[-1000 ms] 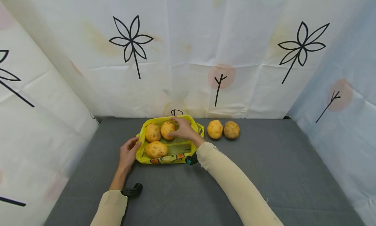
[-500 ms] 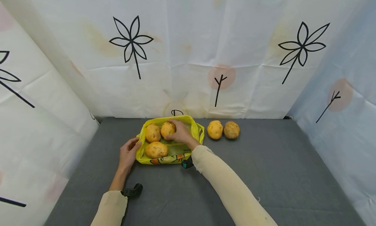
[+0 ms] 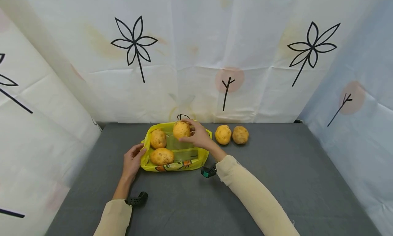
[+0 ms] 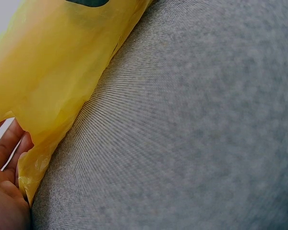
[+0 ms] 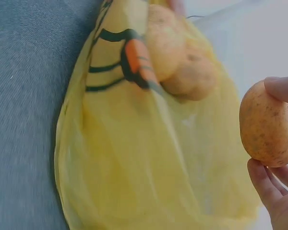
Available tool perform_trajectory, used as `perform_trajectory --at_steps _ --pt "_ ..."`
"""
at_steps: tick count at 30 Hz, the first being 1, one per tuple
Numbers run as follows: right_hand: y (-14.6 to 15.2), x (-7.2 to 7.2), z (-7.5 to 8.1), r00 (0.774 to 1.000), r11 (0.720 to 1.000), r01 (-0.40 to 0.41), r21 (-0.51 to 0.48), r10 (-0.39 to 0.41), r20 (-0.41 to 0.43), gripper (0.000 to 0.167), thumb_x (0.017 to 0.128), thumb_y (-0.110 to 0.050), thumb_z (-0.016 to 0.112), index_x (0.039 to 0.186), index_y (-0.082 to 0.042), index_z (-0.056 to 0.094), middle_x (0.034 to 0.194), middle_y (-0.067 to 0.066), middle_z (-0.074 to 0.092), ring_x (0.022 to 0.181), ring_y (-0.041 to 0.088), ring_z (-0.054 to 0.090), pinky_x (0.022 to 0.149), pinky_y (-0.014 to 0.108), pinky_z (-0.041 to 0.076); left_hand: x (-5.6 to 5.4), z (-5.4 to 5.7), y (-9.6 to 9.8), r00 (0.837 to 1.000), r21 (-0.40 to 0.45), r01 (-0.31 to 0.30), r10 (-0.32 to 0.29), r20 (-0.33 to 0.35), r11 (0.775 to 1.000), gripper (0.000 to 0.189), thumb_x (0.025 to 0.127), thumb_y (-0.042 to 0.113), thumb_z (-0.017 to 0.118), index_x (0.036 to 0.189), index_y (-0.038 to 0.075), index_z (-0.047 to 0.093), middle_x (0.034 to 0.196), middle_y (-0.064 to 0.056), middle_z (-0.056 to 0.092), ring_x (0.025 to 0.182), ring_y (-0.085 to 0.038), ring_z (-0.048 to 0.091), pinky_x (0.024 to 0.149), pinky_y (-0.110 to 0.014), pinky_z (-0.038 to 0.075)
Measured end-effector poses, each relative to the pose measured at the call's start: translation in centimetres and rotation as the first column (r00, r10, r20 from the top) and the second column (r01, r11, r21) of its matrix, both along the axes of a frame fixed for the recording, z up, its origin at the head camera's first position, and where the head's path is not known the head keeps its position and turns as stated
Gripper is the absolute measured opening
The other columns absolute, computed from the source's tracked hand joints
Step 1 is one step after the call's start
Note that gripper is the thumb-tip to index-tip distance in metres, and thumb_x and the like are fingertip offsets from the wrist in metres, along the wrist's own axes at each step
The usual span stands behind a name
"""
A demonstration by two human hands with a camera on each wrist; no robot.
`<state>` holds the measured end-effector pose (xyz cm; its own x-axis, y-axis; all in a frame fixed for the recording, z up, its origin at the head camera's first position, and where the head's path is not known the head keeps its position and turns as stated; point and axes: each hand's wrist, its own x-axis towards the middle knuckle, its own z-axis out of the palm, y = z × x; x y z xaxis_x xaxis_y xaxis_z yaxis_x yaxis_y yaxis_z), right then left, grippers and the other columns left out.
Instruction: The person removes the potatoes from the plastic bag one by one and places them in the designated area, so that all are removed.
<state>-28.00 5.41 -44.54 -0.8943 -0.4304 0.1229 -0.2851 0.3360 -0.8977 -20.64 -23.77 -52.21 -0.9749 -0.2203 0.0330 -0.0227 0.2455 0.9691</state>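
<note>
A yellow plastic bag [image 3: 201,161] lies with its mouth spread wide on the grey table. Two potatoes [image 3: 161,156] rest inside its left half. My right hand [image 3: 201,136] grips another potato [image 3: 181,130] between thumb and fingers, above the bag's far part. In the right wrist view that held potato [image 5: 266,127] is apart from the bag and the potatoes within. At the bag's left side, my left hand [image 3: 132,161] holds its edge; in the left wrist view the yellow plastic [image 4: 53,72] partly hides the fingers.
Right of the bag, two more potatoes [image 3: 223,134] sit side by side on the grey tabletop [image 3: 276,178]. A white cloth [image 3: 196,58] with black flower drawings hangs behind the table and along both sides. Each wrist wears a black strap.
The right hand has closed around the potato at the back of the bag and raised it, moving slightly right. The left hand stays at the bag's edge.
</note>
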Motion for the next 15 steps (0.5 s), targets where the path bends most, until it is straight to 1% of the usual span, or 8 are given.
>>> perform_trajectory --at_steps 4,9,15 --pt "2.6 0.7 0.9 0.999 0.999 0.024 -0.042 -0.025 -0.030 0.078 0.085 -0.014 0.084 0.153 -0.013 0.045 0.150 0.012 0.045 0.120 0.036 0.056 0.098 0.048 0.050 0.0 -0.2 0.0 1.000 -0.004 0.000 0.000 -0.014 1.000 0.040 0.106 0.020 0.058 0.139 0.000 0.058 0.141 -0.017 0.055 0.108 -0.008 0.051 0.085 -0.011 0.042" --pt "6.3 1.5 1.6 0.999 0.993 0.043 -0.112 -0.047 -0.027 0.077 0.087 -0.010 0.082 0.154 -0.011 0.043 0.150 0.019 0.042 0.124 0.041 0.055 0.098 0.054 0.049 -0.1 -0.3 0.0 1.000 -0.005 -0.004 0.004 -0.021 1.000 0.039 0.105 0.020 0.059 0.138 -0.001 0.058 0.140 -0.017 0.055 0.107 -0.007 0.051 0.084 -0.011 0.042" --pt "10.9 2.4 2.1 0.991 0.985 0.120 -0.122 -0.127 -0.048 0.078 0.087 -0.007 0.081 0.154 -0.010 0.042 0.150 0.021 0.040 0.124 0.043 0.053 0.101 0.056 0.046 -0.2 -0.2 0.1 1.000 -0.014 -0.006 0.006 -0.014 1.000 0.040 0.105 0.021 0.059 0.139 -0.001 0.058 0.141 -0.018 0.055 0.108 -0.008 0.051 0.084 -0.011 0.042"
